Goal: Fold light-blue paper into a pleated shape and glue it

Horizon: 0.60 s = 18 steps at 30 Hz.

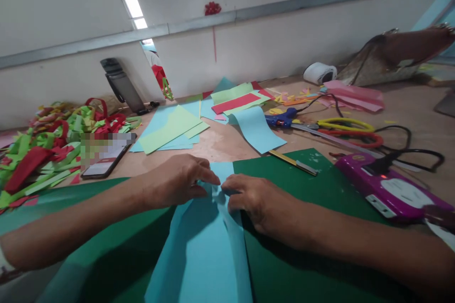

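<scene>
A light blue paper sheet (202,251) lies lengthwise on a dark green cutting mat (284,270) in front of me. My left hand (177,182) presses on the sheet's far end, its fingers closed in a pinch on the paper's fold. My right hand (254,199) sits just to the right of it, fingers curled and pinching the same end of the sheet. The two hands' fingertips nearly touch at the middle of the paper.
A phone (106,158) and a heap of green and red paper strips (42,147) lie at left. Loose coloured sheets (174,128) spread behind. At right are a yellow craft knife (293,162), scissors (341,125), a blue glue gun (282,118), a purple power strip (387,191), cables and tape roll (320,73).
</scene>
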### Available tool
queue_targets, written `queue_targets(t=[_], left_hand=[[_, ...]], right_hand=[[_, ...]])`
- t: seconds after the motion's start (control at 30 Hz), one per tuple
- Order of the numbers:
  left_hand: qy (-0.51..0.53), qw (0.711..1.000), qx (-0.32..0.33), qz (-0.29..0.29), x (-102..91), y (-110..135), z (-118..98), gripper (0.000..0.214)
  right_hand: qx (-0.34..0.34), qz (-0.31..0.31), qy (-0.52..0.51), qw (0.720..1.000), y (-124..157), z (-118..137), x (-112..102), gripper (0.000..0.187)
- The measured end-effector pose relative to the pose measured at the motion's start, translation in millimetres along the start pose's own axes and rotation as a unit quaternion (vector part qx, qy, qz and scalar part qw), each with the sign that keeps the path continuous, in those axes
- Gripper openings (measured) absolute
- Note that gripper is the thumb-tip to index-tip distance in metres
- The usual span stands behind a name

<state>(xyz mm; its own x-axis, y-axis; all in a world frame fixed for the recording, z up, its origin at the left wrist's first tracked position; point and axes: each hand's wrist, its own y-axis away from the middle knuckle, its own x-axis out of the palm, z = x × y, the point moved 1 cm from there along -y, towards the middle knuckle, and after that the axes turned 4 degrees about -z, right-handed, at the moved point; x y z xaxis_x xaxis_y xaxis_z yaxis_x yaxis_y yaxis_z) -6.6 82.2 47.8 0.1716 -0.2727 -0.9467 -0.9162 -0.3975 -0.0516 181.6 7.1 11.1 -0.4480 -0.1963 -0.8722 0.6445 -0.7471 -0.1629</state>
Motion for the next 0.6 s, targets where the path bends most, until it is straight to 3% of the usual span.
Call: queue_targets(t=[0.2, 0.6], left_hand=[[-0.056, 0.995, 0.077, -0.040, 21.1, 13, 6, 0.019], [-0.081, 0.992, 0.085, -0.054, 13.8, 14, 5, 0.024]], right_hand=[[0.006, -0.012, 0.065, 0.998, 4, -8, 1, 0.018], [0.011, 0.059, 0.112, 0.992, 12, 5, -10, 0.020]])
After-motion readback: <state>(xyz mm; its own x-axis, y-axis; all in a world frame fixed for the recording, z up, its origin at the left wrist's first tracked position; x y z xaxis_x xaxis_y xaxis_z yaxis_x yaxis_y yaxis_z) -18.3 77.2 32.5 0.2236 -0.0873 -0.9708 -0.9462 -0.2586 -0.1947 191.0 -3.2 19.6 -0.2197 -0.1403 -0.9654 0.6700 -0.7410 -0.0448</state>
